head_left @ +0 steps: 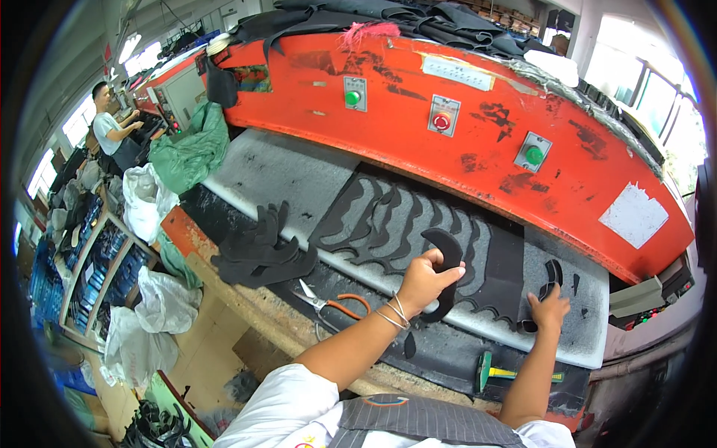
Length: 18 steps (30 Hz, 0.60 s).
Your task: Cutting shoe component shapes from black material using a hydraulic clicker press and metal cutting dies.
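My left hand (423, 284) pinches a black crescent-shaped piece (447, 252), which looks like foam or fabric, between thumb and fingers above the press bed. Farther right, my right hand (550, 308) is closed around a dark, curved, band-like cutting die (553, 273) standing on the grey cutting board (579, 328). Between and beyond my hands lies a black sheet (505, 263) with a row of crescent-shaped openings through which the grey board shows. A heap of cut black pieces (265, 250) rests left of the sheet, on the front edge.
Orange-handled snips (328, 305) and a green-headed hammer (485, 371) lie on the near ledge. An orange press beam (403, 97) with green and red buttons spans the far side. White sacks (147, 200) and a shelf stand left; another person (112, 127) works at the far left.
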Motion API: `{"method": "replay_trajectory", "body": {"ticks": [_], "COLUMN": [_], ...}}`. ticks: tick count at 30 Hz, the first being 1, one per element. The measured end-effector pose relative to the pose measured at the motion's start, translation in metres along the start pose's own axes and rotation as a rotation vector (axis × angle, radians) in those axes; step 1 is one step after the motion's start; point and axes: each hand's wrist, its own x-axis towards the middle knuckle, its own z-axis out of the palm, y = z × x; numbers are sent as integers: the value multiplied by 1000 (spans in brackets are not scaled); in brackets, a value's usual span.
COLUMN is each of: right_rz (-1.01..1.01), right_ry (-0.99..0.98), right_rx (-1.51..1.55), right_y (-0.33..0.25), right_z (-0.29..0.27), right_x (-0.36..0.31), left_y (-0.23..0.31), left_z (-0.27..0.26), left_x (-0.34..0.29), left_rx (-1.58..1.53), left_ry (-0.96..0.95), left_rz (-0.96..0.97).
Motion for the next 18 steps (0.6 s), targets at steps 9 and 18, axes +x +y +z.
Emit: {"method": "replay_trajectory", "body": {"ticks": [9, 18], "right_rz": [-412, -1043], "right_ry": [-260, -372], "right_rx": [937, 466], "right_y": [61, 7], "right_z": [18, -25], "right_x": [-31, -139], "left_y": [-32, 1], "left_z": [54, 70], "left_x": [-27, -52], "left_rx": [-337, 186], "left_ry": [-5, -217], "left_rz": [-168, -111]}}
